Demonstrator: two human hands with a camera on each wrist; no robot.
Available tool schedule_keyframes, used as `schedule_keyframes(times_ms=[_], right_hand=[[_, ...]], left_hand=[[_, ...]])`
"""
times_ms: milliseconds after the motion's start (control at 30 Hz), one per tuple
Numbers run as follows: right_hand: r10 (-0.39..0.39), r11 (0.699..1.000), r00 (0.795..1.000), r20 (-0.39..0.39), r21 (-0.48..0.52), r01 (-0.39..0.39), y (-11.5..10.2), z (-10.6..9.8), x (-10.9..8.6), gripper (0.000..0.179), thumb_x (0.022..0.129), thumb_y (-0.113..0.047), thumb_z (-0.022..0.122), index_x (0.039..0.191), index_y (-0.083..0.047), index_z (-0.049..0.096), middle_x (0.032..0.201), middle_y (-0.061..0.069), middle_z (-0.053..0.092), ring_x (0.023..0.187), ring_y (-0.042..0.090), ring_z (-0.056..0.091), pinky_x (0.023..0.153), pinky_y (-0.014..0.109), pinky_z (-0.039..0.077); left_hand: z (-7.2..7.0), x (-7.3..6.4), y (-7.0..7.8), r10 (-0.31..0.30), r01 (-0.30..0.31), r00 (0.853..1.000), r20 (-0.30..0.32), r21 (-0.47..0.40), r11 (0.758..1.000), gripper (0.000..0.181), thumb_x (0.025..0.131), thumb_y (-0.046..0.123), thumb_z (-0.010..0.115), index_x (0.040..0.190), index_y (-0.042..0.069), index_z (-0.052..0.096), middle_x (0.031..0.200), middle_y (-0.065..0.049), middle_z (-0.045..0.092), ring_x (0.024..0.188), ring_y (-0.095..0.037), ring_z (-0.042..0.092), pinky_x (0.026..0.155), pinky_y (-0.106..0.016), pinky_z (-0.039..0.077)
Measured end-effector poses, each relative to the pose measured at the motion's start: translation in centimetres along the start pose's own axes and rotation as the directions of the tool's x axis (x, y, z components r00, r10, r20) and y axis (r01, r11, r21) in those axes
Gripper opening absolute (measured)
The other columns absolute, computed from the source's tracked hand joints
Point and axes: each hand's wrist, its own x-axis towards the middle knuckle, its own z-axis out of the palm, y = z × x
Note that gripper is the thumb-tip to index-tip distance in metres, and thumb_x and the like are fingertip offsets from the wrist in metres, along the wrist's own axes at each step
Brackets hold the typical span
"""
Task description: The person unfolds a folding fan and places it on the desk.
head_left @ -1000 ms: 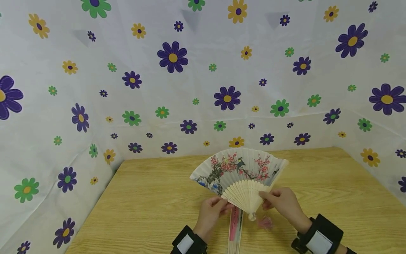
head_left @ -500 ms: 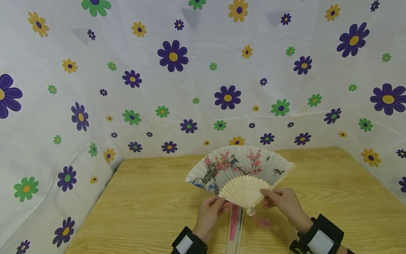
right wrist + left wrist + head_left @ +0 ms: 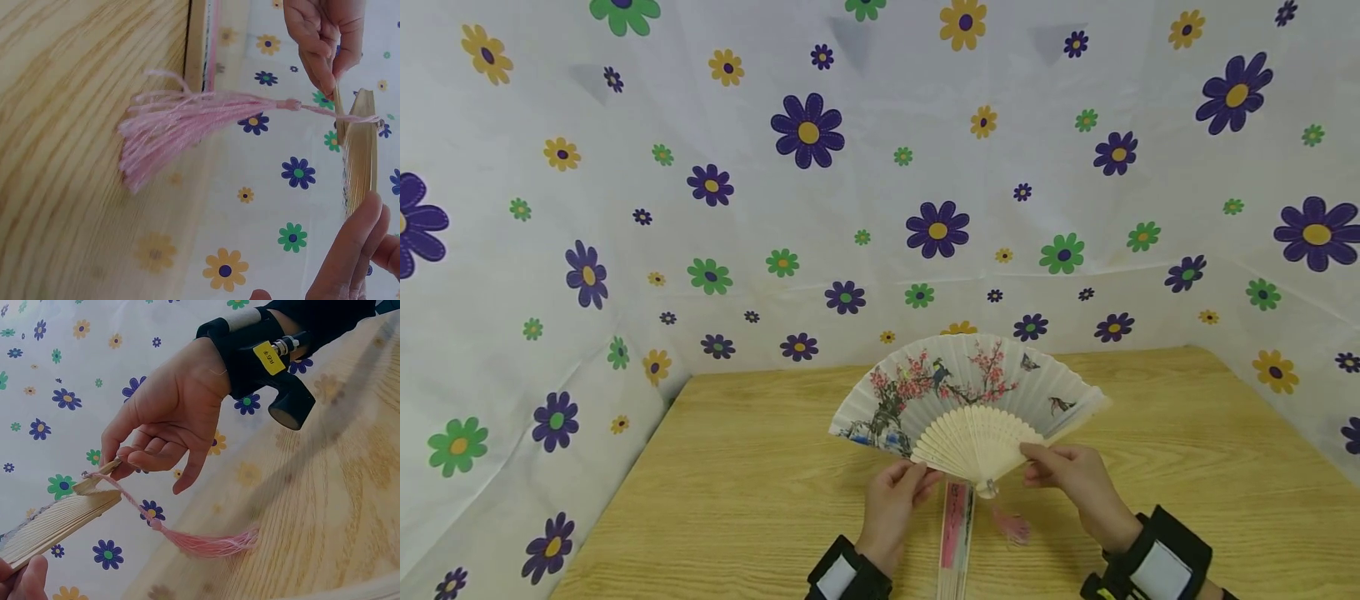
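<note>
A folding fan [image 3: 970,392] with a light slatted base and a white leaf painted with pink blossoms and birds is spread above the table. My left hand [image 3: 891,504] pinches its left edge, and my right hand [image 3: 1078,483] pinches the right edge. The pink tassel [image 3: 1012,527] hangs from the pivot, also plain in the right wrist view. In the left wrist view, my right hand [image 3: 172,412] grips an outer rib, while only fingertips of my left hand [image 3: 28,581] show. The right wrist view has both hands at the fan's slats [image 3: 361,156].
A second, folded fan [image 3: 955,533] with pink and white colouring lies lengthwise on the wooden table [image 3: 760,467], below the spread one. A white cloth [image 3: 850,200] with printed flowers hangs behind the table and along both sides.
The fan has spread wider, its left edge moving left and its right edge right. Its pivot has risen slightly and shifted left, and the tassel has swung. The folded fan has stayed in place.
</note>
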Motion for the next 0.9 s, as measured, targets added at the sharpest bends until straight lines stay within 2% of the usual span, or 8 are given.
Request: schedule_keyframes(times_ms=[200, 500, 767, 900], right_hand=[[0.049, 0.996, 0.999, 0.009, 0.074, -0.049, 0.6, 0.2, -0.1, 0.034, 0.094, -0.020, 0.064, 0.063, -0.009, 0.074, 0.057, -0.012, 0.065, 0.060, 0.007, 0.065, 0.065, 0.019, 0.056], [0.089, 0.987, 0.996, -0.010, 0.134, -0.087, 0.6, 0.3, -0.1, 0.029, 0.095, -0.023, 0.062, 0.073, -0.011, 0.077, 0.057, -0.012, 0.064, 0.060, 0.007, 0.064, 0.068, 0.021, 0.056], [0.102, 0.960, 0.995, 0.001, 0.261, -0.098, 1.2, 0.4, -0.2, 0.033, 0.096, -0.014, 0.059, 0.067, -0.020, 0.074, 0.052, -0.014, 0.063, 0.053, 0.002, 0.062, 0.058, 0.014, 0.055], [0.133, 0.934, 0.991, 0.016, 0.332, -0.131, 1.2, 0.5, -0.3, 0.035, 0.097, -0.014, 0.058, 0.066, -0.022, 0.073, 0.052, -0.015, 0.062, 0.053, 0.000, 0.060, 0.057, 0.013, 0.053]], left_hand=[[0.2, -0.1, -0.3, 0.023, -0.024, 0.999, -0.042, -0.020, 1.000, 0.019, 0.098, 0.000, 0.053, 0.087, -0.006, 0.066, 0.073, 0.004, 0.072, 0.074, -0.004, 0.068, 0.063, -0.014, 0.055], [0.5, 0.2, -0.2, 0.024, -0.032, 0.995, -0.099, -0.071, 0.997, 0.017, 0.098, -0.001, 0.053, 0.087, -0.005, 0.066, 0.072, 0.006, 0.072, 0.072, -0.003, 0.068, 0.062, -0.013, 0.054], [0.8, 0.2, -0.7, 0.003, -0.021, 0.990, -0.143, -0.126, 0.992, 0.018, 0.097, -0.003, 0.052, 0.088, -0.008, 0.066, 0.069, 0.005, 0.070, 0.069, -0.004, 0.068, 0.058, -0.012, 0.053], [0.9, 0.2, -0.8, -0.015, -0.011, 0.988, -0.156, -0.170, 0.985, 0.018, 0.098, -0.003, 0.051, 0.089, -0.007, 0.065, 0.068, 0.005, 0.069, 0.070, -0.004, 0.067, 0.058, -0.011, 0.053]])
